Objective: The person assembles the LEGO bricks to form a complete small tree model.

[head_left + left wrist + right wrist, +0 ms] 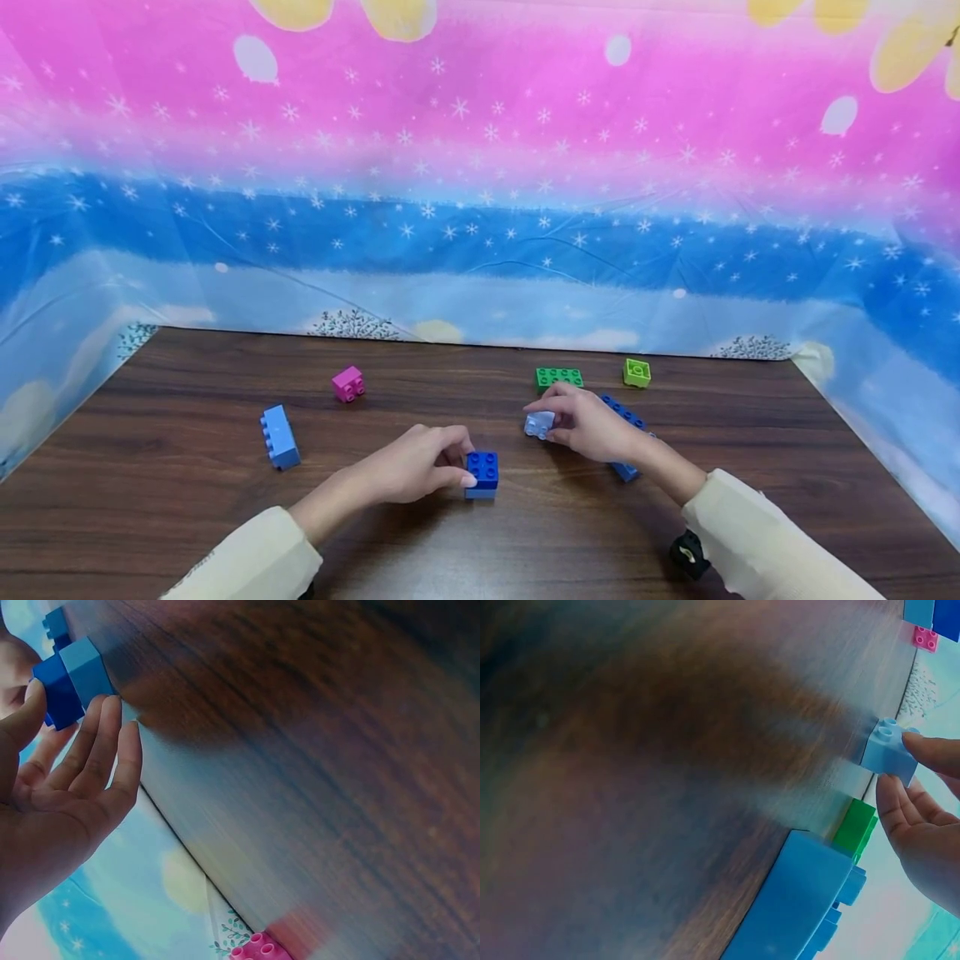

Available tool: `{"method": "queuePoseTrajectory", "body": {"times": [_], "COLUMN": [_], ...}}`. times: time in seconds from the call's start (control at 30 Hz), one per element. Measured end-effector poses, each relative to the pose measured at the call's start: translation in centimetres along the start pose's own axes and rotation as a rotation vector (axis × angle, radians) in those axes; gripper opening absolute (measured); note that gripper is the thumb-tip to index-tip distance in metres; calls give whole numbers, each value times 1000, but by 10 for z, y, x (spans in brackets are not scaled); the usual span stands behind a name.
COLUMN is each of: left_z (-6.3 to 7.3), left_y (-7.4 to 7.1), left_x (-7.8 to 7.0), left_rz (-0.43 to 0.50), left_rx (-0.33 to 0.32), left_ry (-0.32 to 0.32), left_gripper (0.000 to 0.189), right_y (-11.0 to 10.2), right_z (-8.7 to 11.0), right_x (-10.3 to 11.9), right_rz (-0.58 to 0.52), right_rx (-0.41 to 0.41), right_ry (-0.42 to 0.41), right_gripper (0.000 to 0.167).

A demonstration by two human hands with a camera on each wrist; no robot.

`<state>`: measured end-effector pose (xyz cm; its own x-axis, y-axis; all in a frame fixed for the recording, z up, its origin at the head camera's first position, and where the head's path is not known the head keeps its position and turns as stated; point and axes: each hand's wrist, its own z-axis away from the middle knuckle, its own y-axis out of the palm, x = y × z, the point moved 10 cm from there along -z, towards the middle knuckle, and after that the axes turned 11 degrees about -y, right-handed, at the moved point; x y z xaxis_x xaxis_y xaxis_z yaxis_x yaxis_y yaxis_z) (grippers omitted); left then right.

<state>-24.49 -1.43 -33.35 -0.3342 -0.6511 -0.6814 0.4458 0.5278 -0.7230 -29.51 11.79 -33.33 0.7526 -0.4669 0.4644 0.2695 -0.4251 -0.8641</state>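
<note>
Near the middle of the table, a dark blue square brick (483, 468) sits on top of a light blue brick (480, 493), studs up. My left hand (412, 467) pinches the dark blue brick between thumb and fingers, from its left side. Farther back and to the right, my right hand (592, 425) holds a small pale blue brick (537, 425) between thumb and fingertips. In the right wrist view this pale blue brick (889, 754) shows its studs turned away from the palm. Whether it touches the table is hard to tell.
Behind the right hand lies a green brick (558, 379), with a lime brick (637, 373) to its right. Long blue bricks (624, 471) are partly hidden under the right forearm. To the left lie a pink brick (348, 384) and a long light blue brick (281, 437).
</note>
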Motion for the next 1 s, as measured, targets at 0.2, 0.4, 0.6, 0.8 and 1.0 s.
{"method": "queuePoseTrajectory", "body": {"times": [0.2, 0.4, 0.6, 0.8, 1.0], "left_z": [-1, -1, -1, -1, -1], "left_y": [0, 1, 1, 0, 0], "left_x": [2, 1, 1, 1, 1], "left_rz": [-5, 3, 4, 0, -6], "left_rx": [2, -1, 1, -6, -14], "left_ry": [-10, 0, 2, 15, 20], "left_gripper": [13, 13, 13, 13, 13], "right_y": [0, 1, 0, 0, -1], "right_z": [1, 1, 0, 2, 3], "right_x": [-2, -2, -1, -4, -2], "right_rz": [1, -2, -4, -34, -46], "right_rx": [2, -5, -14, -7, 2], "right_ry": [21, 12, 5, 31, 26], "right_gripper": [35, 34, 31, 30, 34]}}
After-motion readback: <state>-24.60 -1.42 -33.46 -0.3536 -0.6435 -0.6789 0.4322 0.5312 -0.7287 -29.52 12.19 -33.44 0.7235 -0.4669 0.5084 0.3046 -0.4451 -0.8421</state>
